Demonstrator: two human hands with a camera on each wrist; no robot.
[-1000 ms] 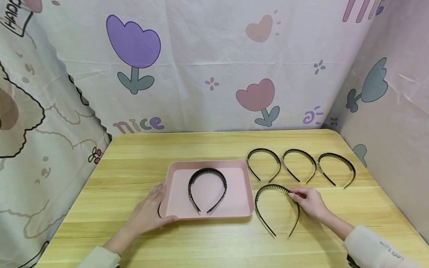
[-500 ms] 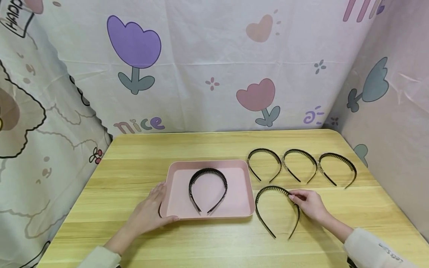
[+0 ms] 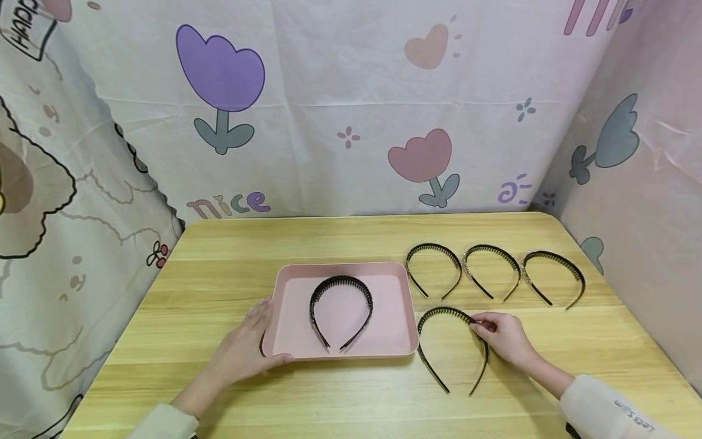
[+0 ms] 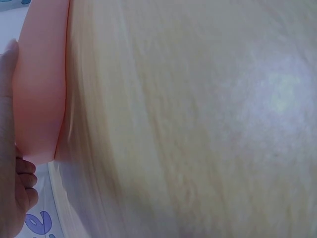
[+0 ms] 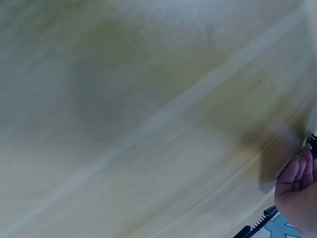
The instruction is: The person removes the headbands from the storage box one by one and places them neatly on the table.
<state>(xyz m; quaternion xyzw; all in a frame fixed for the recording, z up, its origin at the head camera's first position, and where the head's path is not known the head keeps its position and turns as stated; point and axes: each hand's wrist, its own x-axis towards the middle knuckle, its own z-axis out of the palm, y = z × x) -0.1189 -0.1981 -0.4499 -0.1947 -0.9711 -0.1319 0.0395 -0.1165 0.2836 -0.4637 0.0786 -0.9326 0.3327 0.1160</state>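
Now, right hand (image 3: 506, 336): is pinching the right side of a black headband (image 3: 445, 310).
That headband: is sitting just right of the pink tray (image 3: 290, 317), by its near corner.
Left hand (image 3: 244, 345): is gripping the tray's near left corner, thumb along the front, fingers along the side.
Tray: is holding another headband (image 3: 341, 280).
Table (image 3: 219, 256): is bearing three more headbands (image 3: 492, 248) in a row behind.

1 headband (image 3: 340, 280) — in tray (image 3: 392, 311), 1 outer headband (image 3: 444, 310) — right of tray, 3-headband row (image 3: 489, 248) behind outer headband
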